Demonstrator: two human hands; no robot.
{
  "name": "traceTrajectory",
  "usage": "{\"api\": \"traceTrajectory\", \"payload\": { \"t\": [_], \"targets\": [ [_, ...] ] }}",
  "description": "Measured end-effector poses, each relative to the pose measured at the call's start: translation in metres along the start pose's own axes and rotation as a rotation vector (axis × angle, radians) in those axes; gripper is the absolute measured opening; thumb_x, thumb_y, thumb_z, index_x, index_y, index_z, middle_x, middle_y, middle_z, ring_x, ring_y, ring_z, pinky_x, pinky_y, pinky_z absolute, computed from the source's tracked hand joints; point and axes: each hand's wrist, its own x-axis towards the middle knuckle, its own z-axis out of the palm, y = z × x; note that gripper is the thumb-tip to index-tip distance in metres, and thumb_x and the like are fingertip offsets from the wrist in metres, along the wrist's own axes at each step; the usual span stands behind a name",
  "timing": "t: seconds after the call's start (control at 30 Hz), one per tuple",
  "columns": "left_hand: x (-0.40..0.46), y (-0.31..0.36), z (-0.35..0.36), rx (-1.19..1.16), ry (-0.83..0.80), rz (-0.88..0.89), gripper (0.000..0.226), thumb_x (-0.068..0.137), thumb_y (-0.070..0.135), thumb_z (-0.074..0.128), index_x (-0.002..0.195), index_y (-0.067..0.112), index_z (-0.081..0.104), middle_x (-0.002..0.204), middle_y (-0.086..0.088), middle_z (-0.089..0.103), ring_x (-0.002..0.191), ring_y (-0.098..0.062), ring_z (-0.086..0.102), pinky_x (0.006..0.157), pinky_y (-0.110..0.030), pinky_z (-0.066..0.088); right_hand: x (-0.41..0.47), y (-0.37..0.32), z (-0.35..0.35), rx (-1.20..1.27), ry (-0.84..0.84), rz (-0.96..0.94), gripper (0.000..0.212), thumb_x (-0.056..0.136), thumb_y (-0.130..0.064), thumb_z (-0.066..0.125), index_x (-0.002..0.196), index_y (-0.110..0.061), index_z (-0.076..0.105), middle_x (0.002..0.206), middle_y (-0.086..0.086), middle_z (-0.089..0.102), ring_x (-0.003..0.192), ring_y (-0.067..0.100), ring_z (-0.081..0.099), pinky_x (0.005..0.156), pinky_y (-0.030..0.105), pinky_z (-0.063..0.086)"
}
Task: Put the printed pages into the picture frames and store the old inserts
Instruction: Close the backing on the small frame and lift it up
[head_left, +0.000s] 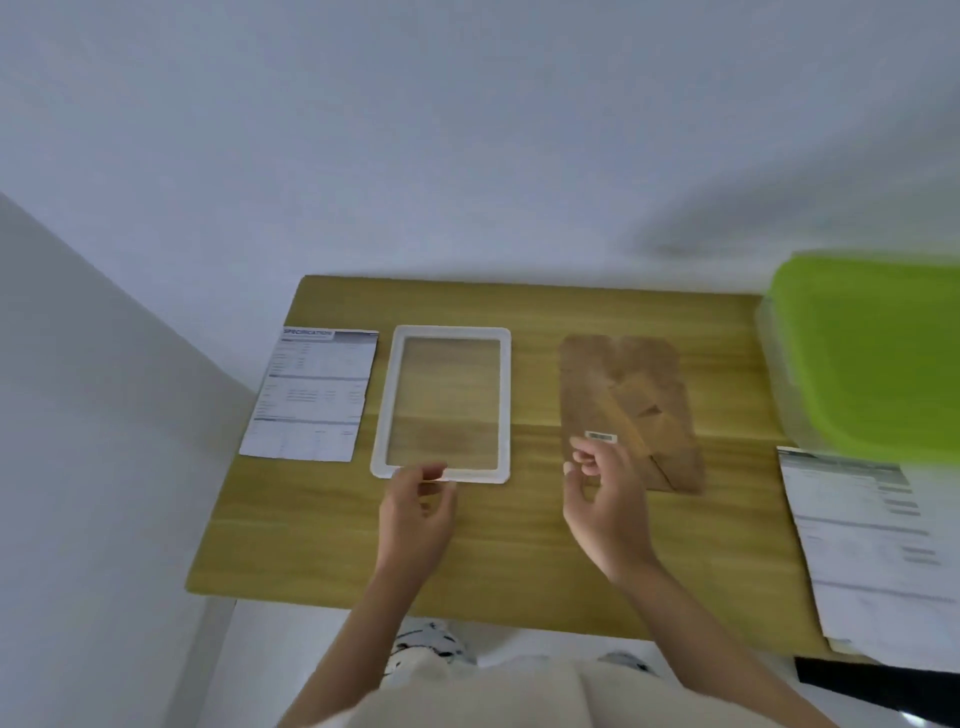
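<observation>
- Frame, white-rimmed with a clear pane, lies flat on the bench just ahead of my left hand; I judge it light and stiff, the pane slippery and easily scratched, so I would take it by the rim, not the window.
- Left hand: fingers loosely curled, tips touching the frame's near rim; whether they pinch it I cannot tell.
- Right hand hangs over the near left corner of the brown backing board, fingers half curled, holding nothing I can see. The board, with its folded stand and barcode sticker, looks thin, rigid and light; an edge grip should do.
- Printed page lies flat beyond and outboard of the left hand, just beside the frame. Limp and thin, I judge; slide it to lift a corner.
- More printed sheets lie well outboard of the right hand, overhanging the bench's edge.
- Green-lidded box stands beyond them, blurred.
- Bench is smooth wood grain, set against a plain pale wall.
</observation>
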Motion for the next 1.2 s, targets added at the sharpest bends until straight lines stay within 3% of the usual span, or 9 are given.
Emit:
{"api": "traceTrajectory", "payload": {
  "t": [0.17,0.37,0.53,0.7,0.83,1.0,1.1,1.2],
  "targets": [
    [0.058,-0.04,-0.099,0.055,0.202,-0.056,0.024,0.085,0.015,0.062,0.109,0.019,0.06,0.108,0.001,0.056,0.096,-0.011,0.056,0.082,-0.033,0.052,0.016,-0.078,0.095,0.082,-0.151,-0.039,0.025,0.087,-0.005,0.06,0.112,-0.009,0.062,0.094,0.002,0.06,0.079,0.006,0.058,0.069,0.01,0.046],
    [0.108,-0.075,-0.17,0.138,0.228,-0.18,0.033,0.085,0.016,0.061,0.117,0.015,0.056,0.122,-0.005,0.047,0.111,-0.021,0.049,0.085,-0.029,0.041,0.028,-0.145,0.175,0.14,-0.23,-0.018,0.029,0.089,-0.006,0.057,0.118,-0.006,0.059,0.102,0.004,0.06,0.081,0.001,0.057,0.072,0.005,0.045],
    [0.128,-0.095,-0.195,0.17,0.163,-0.172,0.037,0.081,0.013,0.066,0.118,0.015,0.057,0.12,-0.004,0.05,0.11,-0.02,0.049,0.086,-0.029,0.041,0.043,-0.168,0.216,0.057,-0.38,0.115,0.046,0.093,-0.02,0.053,0.137,-0.012,0.042,0.133,0.003,0.045,0.12,0.013,0.049,0.097,0.019,0.037],
    [0.138,-0.104,-0.199,0.128,0.089,-0.155,0.039,0.08,0.009,0.067,0.118,0.015,0.059,0.116,0.001,0.054,0.099,-0.012,0.054,0.078,-0.021,0.042,0.055,-0.18,0.236,-0.093,-0.534,0.241,0.055,0.093,-0.023,0.05,0.142,-0.012,0.028,0.142,0.01,0.028,0.131,0.023,0.032,0.094,0.024,0.033],
    [0.142,-0.11,-0.198,0.112,0.078,-0.174,0.039,0.077,0.005,0.068,0.115,0.01,0.062,0.113,-0.002,0.056,0.093,-0.012,0.057,0.075,-0.019,0.044,0.059,-0.182,0.246,-0.075,-0.503,0.343,0.053,0.092,-0.023,0.052,0.14,-0.015,0.031,0.141,0.009,0.025,0.13,0.025,0.034,0.088,0.027,0.041],
    [0.148,-0.115,-0.202,0.087,0.067,-0.184,0.041,0.075,0.006,0.069,0.114,0.013,0.063,0.105,-0.002,0.062,0.088,-0.009,0.058,0.073,-0.017,0.045,0.064,-0.174,0.249,-0.021,-0.373,0.352,0.047,0.087,-0.015,0.057,0.133,-0.014,0.045,0.132,0.007,0.042,0.119,0.021,0.048,0.101,0.034,0.043],
    [0.147,-0.108,-0.205,0.064,0.088,-0.19,0.033,0.078,0.004,0.066,0.109,0.014,0.066,0.095,0.001,0.064,0.082,-0.006,0.058,0.067,-0.013,0.043,0.063,-0.175,0.245,0.011,-0.303,0.312,0.034,0.087,-0.007,0.054,0.12,-0.015,0.054,0.119,0.003,0.048,0.099,0.015,0.055,0.088,0.027,0.046],
    [0.143,-0.097,-0.204,0.024,0.089,-0.165,0.027,0.079,0.003,0.066,0.103,0.016,0.068,0.089,0.004,0.066,0.077,-0.006,0.058,0.059,-0.008,0.042,0.062,-0.174,0.24,0.049,-0.235,0.252,0.034,0.087,-0.001,0.052,0.116,-0.017,0.056,0.109,0.001,0.05,0.086,0.011,0.053,0.083,0.025,0.047]
  ]
}}
